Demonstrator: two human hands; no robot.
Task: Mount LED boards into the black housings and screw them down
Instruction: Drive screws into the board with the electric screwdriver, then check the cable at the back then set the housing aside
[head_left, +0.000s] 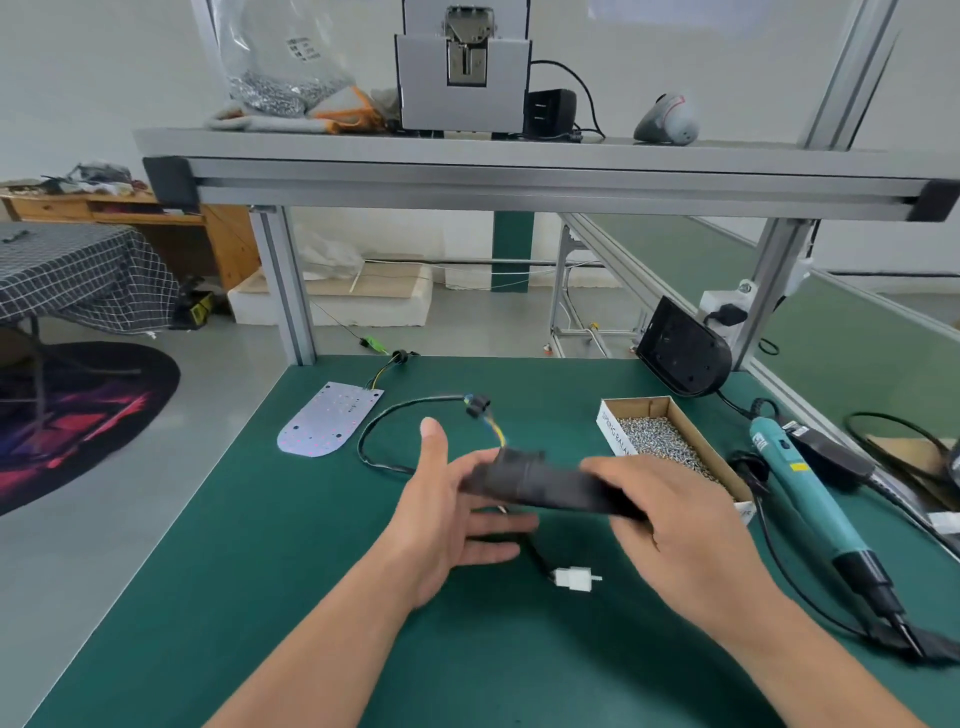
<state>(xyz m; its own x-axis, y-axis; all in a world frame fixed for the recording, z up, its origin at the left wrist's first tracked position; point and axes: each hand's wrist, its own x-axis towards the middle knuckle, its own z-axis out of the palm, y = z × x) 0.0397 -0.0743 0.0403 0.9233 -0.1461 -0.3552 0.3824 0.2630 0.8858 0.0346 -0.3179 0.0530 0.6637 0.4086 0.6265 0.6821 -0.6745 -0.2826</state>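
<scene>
A black housing (540, 483) is held edge-on above the green mat, blurred by motion. My right hand (675, 530) grips its right end, fingers curled over the top. My left hand (447, 514) is spread open under and against its left end, thumb up. A black cable (384, 426) with coloured wires runs from the housing, and a white connector (574, 578) hangs below it. An LED board (327, 421) lies flat at the far left of the mat. A second black housing (680, 348) leans against the frame post at the back right.
A cardboard box of screws (670, 441) sits right of the hands. A teal electric screwdriver (810, 488) lies along the right side with its cord. An aluminium shelf (519, 171) spans overhead on posts (285, 291).
</scene>
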